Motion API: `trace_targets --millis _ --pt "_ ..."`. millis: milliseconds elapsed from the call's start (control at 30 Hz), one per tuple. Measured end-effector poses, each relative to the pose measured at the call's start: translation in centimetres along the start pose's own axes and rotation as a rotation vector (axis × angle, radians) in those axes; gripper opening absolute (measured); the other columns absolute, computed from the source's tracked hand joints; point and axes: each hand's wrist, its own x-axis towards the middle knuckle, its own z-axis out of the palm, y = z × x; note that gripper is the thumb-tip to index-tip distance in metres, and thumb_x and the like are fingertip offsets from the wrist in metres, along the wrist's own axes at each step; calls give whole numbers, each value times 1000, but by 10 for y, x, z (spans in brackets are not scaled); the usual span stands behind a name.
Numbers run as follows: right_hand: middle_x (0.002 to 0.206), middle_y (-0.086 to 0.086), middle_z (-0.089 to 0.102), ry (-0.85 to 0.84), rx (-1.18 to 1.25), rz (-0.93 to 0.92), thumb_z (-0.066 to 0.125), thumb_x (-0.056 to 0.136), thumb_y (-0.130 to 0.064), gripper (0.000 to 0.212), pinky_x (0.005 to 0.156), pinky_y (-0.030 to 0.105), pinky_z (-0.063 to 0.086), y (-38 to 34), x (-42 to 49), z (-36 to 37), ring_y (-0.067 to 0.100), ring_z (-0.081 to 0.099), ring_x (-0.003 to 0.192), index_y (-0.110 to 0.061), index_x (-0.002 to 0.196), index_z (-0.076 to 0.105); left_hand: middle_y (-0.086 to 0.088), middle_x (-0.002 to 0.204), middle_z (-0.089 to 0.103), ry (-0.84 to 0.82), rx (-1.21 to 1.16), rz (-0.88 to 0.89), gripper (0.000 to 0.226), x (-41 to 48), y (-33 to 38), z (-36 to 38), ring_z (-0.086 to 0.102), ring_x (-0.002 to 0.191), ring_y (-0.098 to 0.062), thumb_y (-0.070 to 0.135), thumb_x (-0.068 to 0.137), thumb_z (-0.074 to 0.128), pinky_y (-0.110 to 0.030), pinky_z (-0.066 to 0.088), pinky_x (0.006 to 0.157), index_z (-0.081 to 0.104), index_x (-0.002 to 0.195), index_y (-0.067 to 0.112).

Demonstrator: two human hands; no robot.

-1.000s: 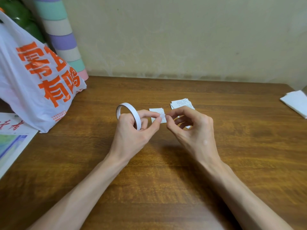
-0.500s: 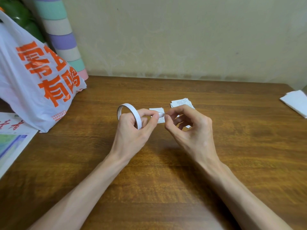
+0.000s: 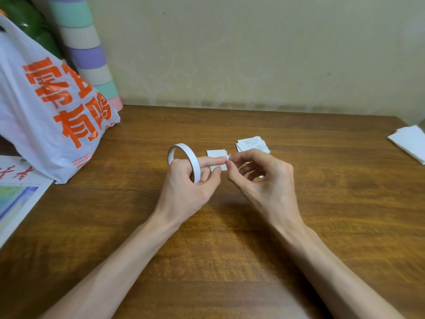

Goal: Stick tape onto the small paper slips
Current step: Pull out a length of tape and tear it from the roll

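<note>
Fingers point(image 3: 211, 160) of my left hand point(image 3: 188, 187) curl round the thin white ring of tape point(image 3: 184, 155), and my right hand point(image 3: 264, 180) seems to pinch its tiny free end point(image 3: 228, 157). One small white paper slip point(image 3: 216, 153) lies on the brown wooden table point(image 3: 322, 203) behind, half hidden by my fingertips.

The tape roll point(image 3: 184, 155) at the centre of the frame is showing plain white. Just right of it, the paper slips point(image 3: 253, 143) are showing white with fine grey print. The table point(image 3: 230, 249) is running in warm brown wood grain with darker streaks. At the left, the plastic bag point(image 3: 46, 125) is carrying big orange characters on white. In the upper left, the stack of rolls point(image 3: 87, 54) is banding mint, cream, purple and pink. The wall point(image 3: 253, 54) is showing pale yellowish cream.
</note>
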Motion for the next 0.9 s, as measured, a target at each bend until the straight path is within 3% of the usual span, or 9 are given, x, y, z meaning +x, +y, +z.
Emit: trace_targets --millis 333,900 --pt "83 -11 76 -20 13 -3 79 85 -7 10 62 23 54 0 1 -1 12 69 67 -17 88 77 9 48 29 22 -2 4 19 1 0 -1 27 45 -6 0 95 71 -9 39 62 82 100 14" --pt "84 -12 76 -20 -49 -31 81 84 -10 9 62 15 49 0 1 -1 10 69 66 -17 88 77 13 47 33 -3 35 17 21 0 -4 0 31 46 -6 2 94 72 -16 39 57 82 105 16"
